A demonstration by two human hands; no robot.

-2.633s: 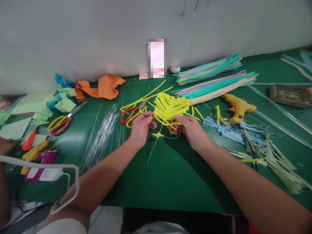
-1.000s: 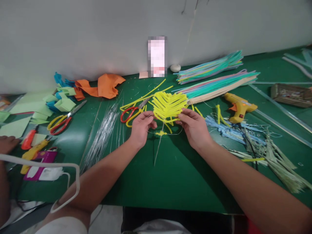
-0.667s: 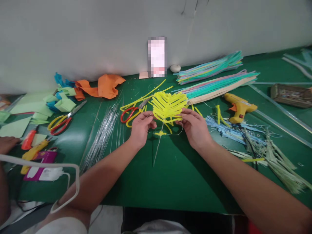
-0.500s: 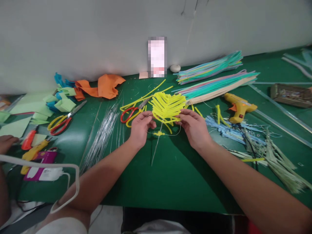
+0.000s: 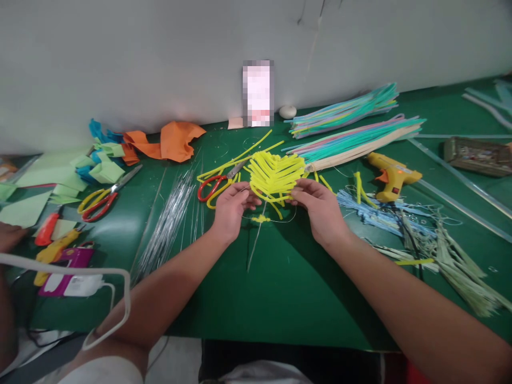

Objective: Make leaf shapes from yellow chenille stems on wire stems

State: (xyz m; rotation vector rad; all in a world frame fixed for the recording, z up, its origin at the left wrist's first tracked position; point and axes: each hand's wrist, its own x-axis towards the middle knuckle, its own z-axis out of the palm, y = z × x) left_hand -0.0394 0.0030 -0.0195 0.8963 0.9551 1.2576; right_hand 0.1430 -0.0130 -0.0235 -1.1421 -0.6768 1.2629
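Observation:
A yellow pipe-cleaner leaf (image 5: 276, 175), its strands in a herringbone pattern, is between my two hands above the table. My left hand (image 5: 232, 212) is closed in a pinch at its lower left edge. Thumb and fingers of my right hand (image 5: 319, 209) grip its lower right edge. A thin wire stem (image 5: 255, 244) runs down from the leaf, with a small yellow fuzzy tuft (image 5: 261, 218) around it. Fine wire curves below, between both hands. Red-handled scissors (image 5: 211, 189) and loose yellow pipe cleaners (image 5: 258, 143) lie just behind my left hand.
Bundles of coloured pipe cleaners (image 5: 344, 114), a yellow glue gun (image 5: 394, 176) and blue-green fibre strands (image 5: 460, 266) lie right. Left are metal wires (image 5: 168, 224), yellow-and-red scissors (image 5: 108, 197), orange paper (image 5: 180, 141), a white cable (image 5: 127, 288) and another person's hand (image 5: 11, 234).
The fingers of my left hand have shifted slightly to the right under the leaf. The leaf itself stays almost in place. At the far left the other person's hand has moved a little.

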